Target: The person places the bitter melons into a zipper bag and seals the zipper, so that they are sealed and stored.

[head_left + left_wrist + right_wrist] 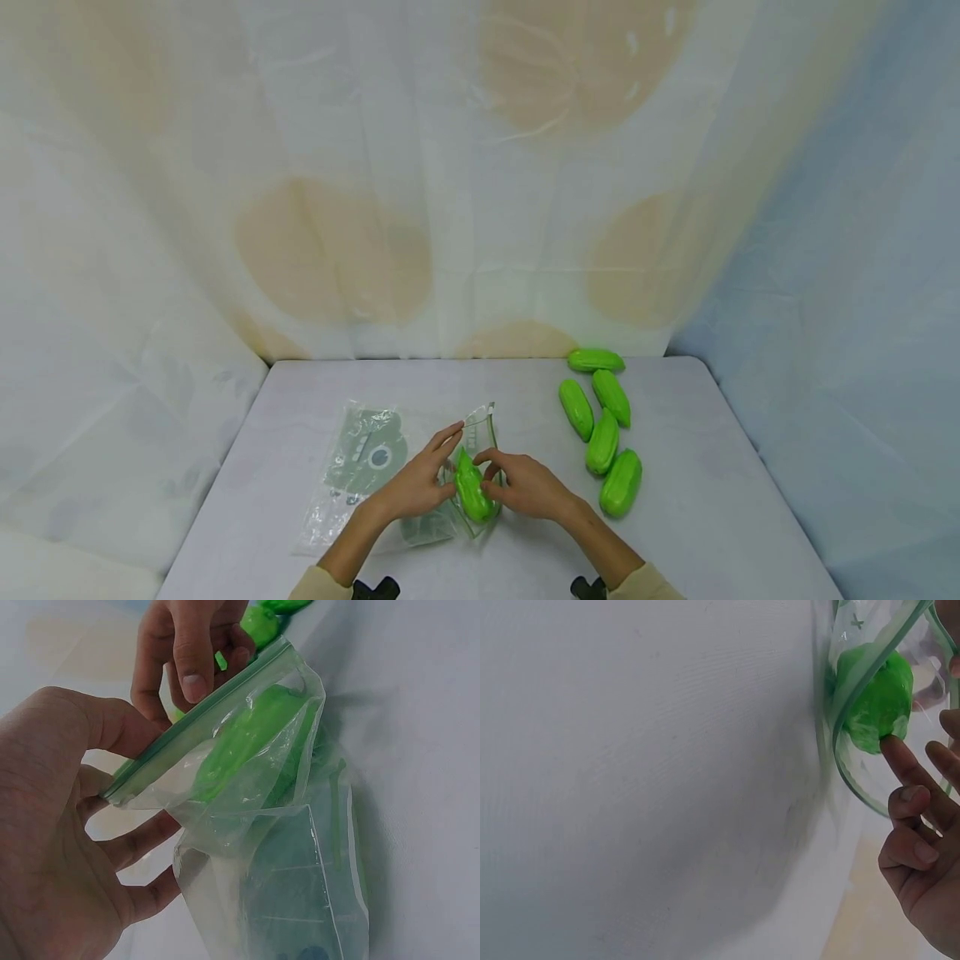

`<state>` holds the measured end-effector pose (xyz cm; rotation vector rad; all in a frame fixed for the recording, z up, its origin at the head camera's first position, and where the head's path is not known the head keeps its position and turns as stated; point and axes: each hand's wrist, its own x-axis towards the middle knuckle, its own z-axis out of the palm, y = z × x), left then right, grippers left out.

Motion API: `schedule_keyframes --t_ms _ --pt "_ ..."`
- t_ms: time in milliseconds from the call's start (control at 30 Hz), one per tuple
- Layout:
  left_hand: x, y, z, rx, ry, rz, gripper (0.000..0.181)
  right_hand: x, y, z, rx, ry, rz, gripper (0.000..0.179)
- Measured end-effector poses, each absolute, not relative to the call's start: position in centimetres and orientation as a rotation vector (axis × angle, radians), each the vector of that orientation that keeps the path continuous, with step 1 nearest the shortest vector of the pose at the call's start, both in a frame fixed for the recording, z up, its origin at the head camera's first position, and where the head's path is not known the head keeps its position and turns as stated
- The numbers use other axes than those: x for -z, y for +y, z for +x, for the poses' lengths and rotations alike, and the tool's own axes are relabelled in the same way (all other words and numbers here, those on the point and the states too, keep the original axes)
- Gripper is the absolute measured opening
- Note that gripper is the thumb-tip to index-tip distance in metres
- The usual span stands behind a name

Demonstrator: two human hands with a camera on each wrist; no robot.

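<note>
Left hand (422, 482): rim of zip bag (240, 832) held between thumb and fingers | Right hand (531, 485): partly curled, seemingly gripping nothing, fingertip touching green vegetable (471, 487) | Vegetable: inside bag's mouth | Handling: best spread rim wide, press vegetable gently deeper

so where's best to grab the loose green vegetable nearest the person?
Likely round its middle, with the right hand coming from above on the near side. That vegetable lies on the table, long and rounded, so a grip can straddle its width. Its near end is free; a neighbouring vegetable crowds its far left side.
</note>
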<state>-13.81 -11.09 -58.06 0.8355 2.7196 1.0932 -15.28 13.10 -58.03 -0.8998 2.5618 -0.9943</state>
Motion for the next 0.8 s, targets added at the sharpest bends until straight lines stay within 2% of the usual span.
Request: schedule_keyframes --t_ms 800 --pt "58.2 -11.2 -13.9 -1.122 2.703 0.813 0.081 57.1 14.2 -15.5 0.986 2.595 -0.940 0.037"
